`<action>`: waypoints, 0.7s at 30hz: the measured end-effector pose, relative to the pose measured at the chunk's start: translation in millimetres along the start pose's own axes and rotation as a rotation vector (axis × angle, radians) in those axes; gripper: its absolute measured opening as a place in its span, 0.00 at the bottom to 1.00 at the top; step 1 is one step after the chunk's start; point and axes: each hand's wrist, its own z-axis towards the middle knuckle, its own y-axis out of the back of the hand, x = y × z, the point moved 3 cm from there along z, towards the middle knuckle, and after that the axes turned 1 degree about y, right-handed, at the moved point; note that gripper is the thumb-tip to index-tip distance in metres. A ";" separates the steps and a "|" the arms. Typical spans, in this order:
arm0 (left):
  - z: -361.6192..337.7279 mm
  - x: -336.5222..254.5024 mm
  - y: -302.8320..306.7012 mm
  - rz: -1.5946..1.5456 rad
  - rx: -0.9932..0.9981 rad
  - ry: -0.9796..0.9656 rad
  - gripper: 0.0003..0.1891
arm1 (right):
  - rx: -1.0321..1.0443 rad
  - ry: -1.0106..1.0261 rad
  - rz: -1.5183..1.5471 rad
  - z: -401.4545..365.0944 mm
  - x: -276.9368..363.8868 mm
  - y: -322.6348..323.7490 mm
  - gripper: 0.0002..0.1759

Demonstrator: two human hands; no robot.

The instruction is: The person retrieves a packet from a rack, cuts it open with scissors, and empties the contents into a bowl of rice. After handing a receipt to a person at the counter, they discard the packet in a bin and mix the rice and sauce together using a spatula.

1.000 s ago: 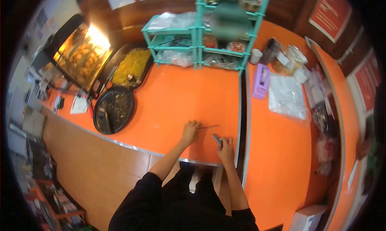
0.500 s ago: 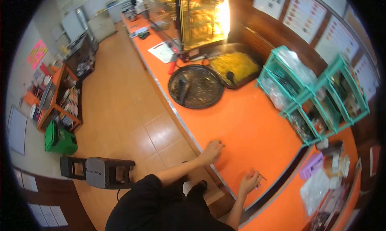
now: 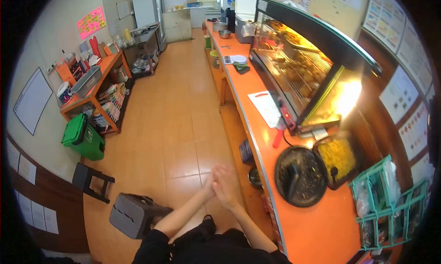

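My left hand [image 3: 211, 183] and my right hand [image 3: 224, 193] meet palm to palm in front of my body, above the tiled floor. Their fingers look stretched out and are blurred at the tips. No object shows between them. To their right, on the orange counter [image 3: 298, 232], lies a round dark tray [image 3: 310, 181] with crumbs and a black-handled utensil [image 3: 293, 181] on it. Beside it sits a rectangular pan [image 3: 327, 142] of yellow shredded food [image 3: 337, 156] with a dark spoon [image 3: 334, 172].
A lit glass food warmer [image 3: 298, 66] stands on the counter, with teal racks [image 3: 390, 209] nearer me. At left are a dark stool [image 3: 92, 176], a grey stool [image 3: 131, 215], a green bin [image 3: 85, 137] and an orange shelf [image 3: 103, 89]. A tiled aisle [image 3: 179, 103] runs ahead.
My view has swung left, toward the aisle. Both hands have left the counter, where they were apart with the right near a thin dark item, and have come together over the floor.
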 end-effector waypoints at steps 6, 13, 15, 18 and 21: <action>104.5 -60.5 -6.3 0.016 0.237 -0.051 0.28 | -0.054 0.045 -0.165 144.9 -82.5 -3.5 0.26; 283.6 -175.8 -53.6 0.603 0.593 -0.286 0.29 | -0.486 -0.612 0.437 330.5 -298.2 23.7 0.27; 304.6 -268.1 -92.7 1.369 0.655 -0.816 0.28 | -0.508 -1.078 0.872 398.6 -345.7 -6.5 0.31; 403.8 -389.5 -65.8 1.761 0.592 -1.283 0.26 | 0.234 -0.348 1.792 524.4 -365.9 -94.6 0.41; 486.5 -535.4 17.1 1.664 0.393 -1.464 0.22 | 0.166 -0.663 1.702 641.9 -362.4 -163.3 0.41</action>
